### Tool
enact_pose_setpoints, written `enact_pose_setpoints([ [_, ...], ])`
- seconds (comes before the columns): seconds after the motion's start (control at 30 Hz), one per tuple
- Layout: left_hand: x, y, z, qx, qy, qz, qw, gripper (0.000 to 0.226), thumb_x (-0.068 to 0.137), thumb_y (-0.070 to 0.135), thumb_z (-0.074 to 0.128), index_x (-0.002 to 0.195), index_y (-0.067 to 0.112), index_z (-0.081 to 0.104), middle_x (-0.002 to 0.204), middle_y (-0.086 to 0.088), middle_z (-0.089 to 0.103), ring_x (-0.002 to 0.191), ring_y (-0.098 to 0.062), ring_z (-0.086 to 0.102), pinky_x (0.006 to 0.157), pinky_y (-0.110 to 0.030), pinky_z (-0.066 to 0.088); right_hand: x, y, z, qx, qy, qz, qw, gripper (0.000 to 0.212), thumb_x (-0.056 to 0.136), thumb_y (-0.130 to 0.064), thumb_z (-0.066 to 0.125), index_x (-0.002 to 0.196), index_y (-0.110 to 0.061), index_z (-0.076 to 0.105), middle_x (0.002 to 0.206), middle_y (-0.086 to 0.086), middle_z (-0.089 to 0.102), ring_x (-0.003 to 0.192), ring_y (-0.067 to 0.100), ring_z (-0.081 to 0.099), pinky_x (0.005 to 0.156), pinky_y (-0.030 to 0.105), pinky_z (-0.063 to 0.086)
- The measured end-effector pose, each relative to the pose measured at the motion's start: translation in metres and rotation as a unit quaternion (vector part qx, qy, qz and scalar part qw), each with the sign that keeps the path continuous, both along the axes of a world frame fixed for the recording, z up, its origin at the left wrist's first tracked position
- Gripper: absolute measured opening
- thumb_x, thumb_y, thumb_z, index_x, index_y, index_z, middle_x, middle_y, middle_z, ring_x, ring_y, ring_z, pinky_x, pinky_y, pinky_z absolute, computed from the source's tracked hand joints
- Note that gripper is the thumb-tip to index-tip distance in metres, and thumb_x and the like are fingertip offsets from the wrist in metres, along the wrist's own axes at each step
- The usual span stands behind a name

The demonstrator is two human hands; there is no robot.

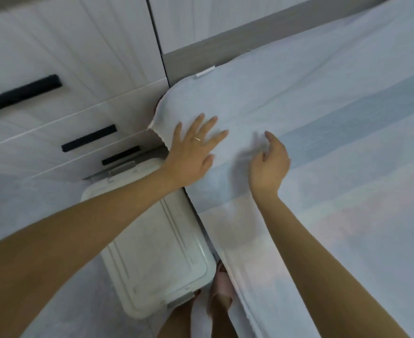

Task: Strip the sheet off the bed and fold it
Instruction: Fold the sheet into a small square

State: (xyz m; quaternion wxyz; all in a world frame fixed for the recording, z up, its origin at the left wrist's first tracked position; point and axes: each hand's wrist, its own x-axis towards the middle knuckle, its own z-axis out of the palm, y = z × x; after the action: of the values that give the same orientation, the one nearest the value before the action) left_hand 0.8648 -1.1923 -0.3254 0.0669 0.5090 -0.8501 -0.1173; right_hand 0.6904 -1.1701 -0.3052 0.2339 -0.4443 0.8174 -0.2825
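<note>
I see the pale blue-and-white striped cotton sheet [311, 132] spread across the bed. My left hand [193, 152] lies flat on its corner, fingers spread; my right hand [269, 164] hovers, fingers loosely curled, holding nothing. I judge I'm mid-fold, smoothing; next comes gripping an edge.

One view only, from the head, looking steeply down and forward along both forearms. It sits close over the near corner of the bed [347, 215], with the drawer unit [54, 69] at upper left and a storage box [157, 252] on the floor below.
</note>
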Motion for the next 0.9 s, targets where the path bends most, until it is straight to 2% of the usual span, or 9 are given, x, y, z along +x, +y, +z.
enact_pose_setpoints([
  [0.13, 0.007, -0.026, -0.03, 0.206, -0.085, 0.085, 0.971, 0.062, 0.095, 0.058, 0.026, 0.145, 0.047, -0.009, 0.155, 0.011, -0.023, 0.141, -0.036, -0.02, 0.104, -0.072, 0.011, -0.032, 0.035, -0.028, 0.219, 0.107, 0.042, 0.969, 0.06, 0.098, -0.04, 0.037, 0.15, -0.033, 0.009, 0.159, -0.001, 0.003, 0.145, 0.03, 0.004, 0.109, 0.065, 0.008],
  [0.23, 0.014, -0.039, -0.035, 0.311, 0.016, 0.252, 0.916, 0.069, 0.097, 0.053, 0.03, 0.144, 0.042, -0.019, 0.151, -0.001, -0.034, 0.144, -0.038, -0.002, 0.111, -0.054, 0.024, -0.009, 0.084, -0.049, 0.231, 0.22, 0.328, 0.889, 0.07, 0.092, -0.058, 0.031, 0.149, -0.036, -0.003, 0.156, 0.003, -0.016, 0.141, 0.036, -0.014, 0.1, 0.073, -0.003],
  [0.3, 0.001, -0.029, -0.025, 0.343, 0.066, 0.33, 0.877, 0.068, 0.1, 0.044, 0.03, 0.145, 0.036, -0.02, 0.152, -0.01, -0.03, 0.144, -0.036, 0.0, 0.114, -0.051, 0.019, 0.015, 0.113, -0.052, 0.153, 0.214, 0.539, 0.8, 0.065, 0.081, -0.056, 0.055, 0.14, -0.034, 0.041, 0.156, 0.005, 0.021, 0.143, 0.036, 0.009, 0.103, 0.07, -0.001],
  [0.37, -0.021, -0.005, -0.009, 0.294, 0.0, 0.344, 0.892, 0.065, 0.101, 0.038, 0.028, 0.147, 0.031, -0.018, 0.154, -0.009, -0.025, 0.144, -0.035, -0.004, 0.113, -0.059, 0.009, 0.029, 0.132, -0.033, 0.124, 0.131, 0.637, 0.749, 0.027, 0.078, -0.041, 0.068, 0.098, -0.025, 0.074, 0.115, -0.002, 0.068, 0.12, 0.024, 0.055, 0.113, 0.05, 0.023],
  [0.47, -0.038, 0.038, 0.006, 0.196, -0.056, 0.235, 0.95, 0.062, 0.101, 0.032, 0.027, 0.149, 0.026, -0.011, 0.156, -0.01, -0.019, 0.144, -0.032, -0.01, 0.111, -0.059, -0.001, 0.018, 0.15, -0.001, 0.202, -0.095, 0.467, 0.856, 0.03, 0.093, -0.017, 0.044, 0.113, -0.014, 0.065, 0.108, 0.001, 0.069, 0.1, 0.017, 0.06, 0.091, 0.023, 0.041],
  [0.57, -0.054, 0.089, 0.01, 0.109, -0.055, 0.035, 0.992, 0.059, 0.096, 0.034, 0.032, 0.151, 0.026, 0.01, 0.158, -0.012, 0.001, 0.145, -0.035, 0.001, 0.11, -0.061, 0.002, -0.034, 0.174, 0.008, 0.003, 0.016, 0.19, 0.982, 0.045, 0.087, -0.019, 0.037, 0.127, -0.015, 0.056, 0.127, 0.004, 0.058, 0.119, 0.017, 0.047, 0.104, 0.028, 0.031],
  [0.7, -0.084, 0.166, -0.002, 0.207, -0.066, -0.081, 0.973, 0.063, 0.097, 0.039, 0.036, 0.151, 0.029, 0.004, 0.158, -0.007, -0.009, 0.145, -0.029, -0.011, 0.112, -0.063, 0.003, -0.114, 0.253, -0.019, 0.179, 0.141, 0.096, 0.969, 0.06, 0.093, -0.044, 0.019, 0.15, -0.027, 0.016, 0.158, -0.002, 0.012, 0.145, 0.024, 0.011, 0.114, 0.049, -0.005],
  [0.8, -0.123, 0.211, -0.001, 0.288, -0.073, -0.015, 0.955, 0.071, 0.097, 0.044, 0.036, 0.149, 0.029, -0.01, 0.155, -0.005, -0.026, 0.142, -0.024, -0.025, 0.112, -0.055, -0.011, -0.158, 0.384, -0.031, 0.343, 0.15, 0.081, 0.924, 0.064, 0.087, -0.062, -0.005, 0.146, -0.039, -0.01, 0.154, -0.012, -0.019, 0.146, 0.018, -0.006, 0.113, 0.055, -0.008],
  [0.9, -0.175, 0.253, 0.002, 0.234, -0.078, -0.12, 0.962, 0.075, 0.095, 0.046, 0.04, 0.15, 0.027, -0.008, 0.156, -0.005, -0.023, 0.143, -0.026, -0.022, 0.11, -0.055, -0.013, -0.169, 0.522, -0.021, 0.437, 0.12, 0.016, 0.892, 0.073, 0.077, -0.071, -0.018, 0.143, -0.038, -0.021, 0.15, -0.013, -0.029, 0.143, 0.012, -0.017, 0.111, 0.057, -0.006],
])
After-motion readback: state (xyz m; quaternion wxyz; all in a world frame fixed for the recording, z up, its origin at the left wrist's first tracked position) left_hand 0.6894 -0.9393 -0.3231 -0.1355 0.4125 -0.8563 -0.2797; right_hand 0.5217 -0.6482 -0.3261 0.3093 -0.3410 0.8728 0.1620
